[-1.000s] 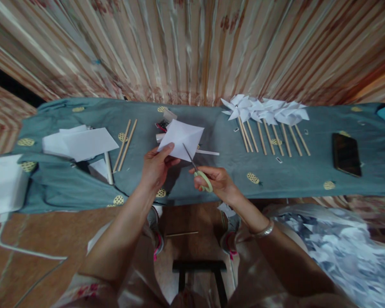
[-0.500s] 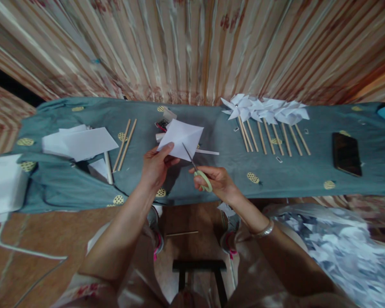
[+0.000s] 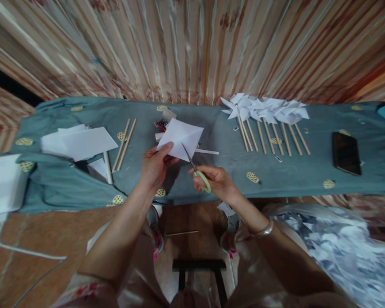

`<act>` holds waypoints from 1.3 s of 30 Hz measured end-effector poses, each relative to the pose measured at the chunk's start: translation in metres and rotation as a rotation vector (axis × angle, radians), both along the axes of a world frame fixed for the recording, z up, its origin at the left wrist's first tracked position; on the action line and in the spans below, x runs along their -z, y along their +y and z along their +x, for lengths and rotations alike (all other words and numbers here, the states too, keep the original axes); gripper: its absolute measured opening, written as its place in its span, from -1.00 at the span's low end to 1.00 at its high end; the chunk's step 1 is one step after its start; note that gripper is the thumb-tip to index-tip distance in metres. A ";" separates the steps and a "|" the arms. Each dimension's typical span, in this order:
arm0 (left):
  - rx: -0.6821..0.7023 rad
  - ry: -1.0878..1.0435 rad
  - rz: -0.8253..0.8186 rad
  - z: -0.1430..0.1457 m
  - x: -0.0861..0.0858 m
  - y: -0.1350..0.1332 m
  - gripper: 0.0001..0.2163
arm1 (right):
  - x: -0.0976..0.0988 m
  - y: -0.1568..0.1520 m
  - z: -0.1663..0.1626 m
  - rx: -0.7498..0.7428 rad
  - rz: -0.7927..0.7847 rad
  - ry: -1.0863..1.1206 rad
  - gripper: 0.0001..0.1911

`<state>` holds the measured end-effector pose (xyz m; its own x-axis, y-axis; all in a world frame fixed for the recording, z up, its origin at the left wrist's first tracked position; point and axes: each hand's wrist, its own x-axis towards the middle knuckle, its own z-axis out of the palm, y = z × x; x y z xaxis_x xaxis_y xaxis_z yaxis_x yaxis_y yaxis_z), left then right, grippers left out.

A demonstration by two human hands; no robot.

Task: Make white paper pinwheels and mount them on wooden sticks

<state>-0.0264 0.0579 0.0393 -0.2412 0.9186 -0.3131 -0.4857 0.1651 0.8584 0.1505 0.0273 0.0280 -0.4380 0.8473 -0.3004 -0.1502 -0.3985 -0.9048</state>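
Note:
A white square of paper (image 3: 179, 136) is pinched at its lower left by my left hand (image 3: 156, 167), thumb on top. My right hand (image 3: 213, 182) grips scissors (image 3: 202, 180) with pale green handles. The scissor blades lie at the paper's lower edge and point toward its middle; whether they have cut into it is hard to see. Behind the paper, partly hidden, are a small red and black item (image 3: 162, 124) and a white roll-like piece (image 3: 159, 137). A narrow white strip (image 3: 207, 152) rests on the cloth just right of the paper.
Several paper pinwheels (image 3: 239, 107) on wooden sticks lie in a row at the back right. Two loose sticks (image 3: 127, 145) and a stack of white paper (image 3: 90, 143) are on the left. A phone (image 3: 346, 153) lies at right, a white device (image 3: 6, 184) at far left.
Almost nothing differs. The hands, paper and scissors hold nearly the same positions, with only a very slight shift of the whole view.

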 end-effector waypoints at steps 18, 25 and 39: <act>-0.082 -0.003 0.079 -0.021 -0.004 0.007 -0.76 | -0.010 0.003 0.026 -0.115 0.080 -0.078 -0.50; 0.023 0.051 0.039 -0.014 -0.002 0.002 -0.72 | -0.003 0.017 0.038 0.172 0.200 -0.106 -0.45; 0.324 0.174 -0.039 0.008 0.008 -0.012 -0.74 | 0.000 0.024 0.037 0.216 0.142 -0.099 -0.39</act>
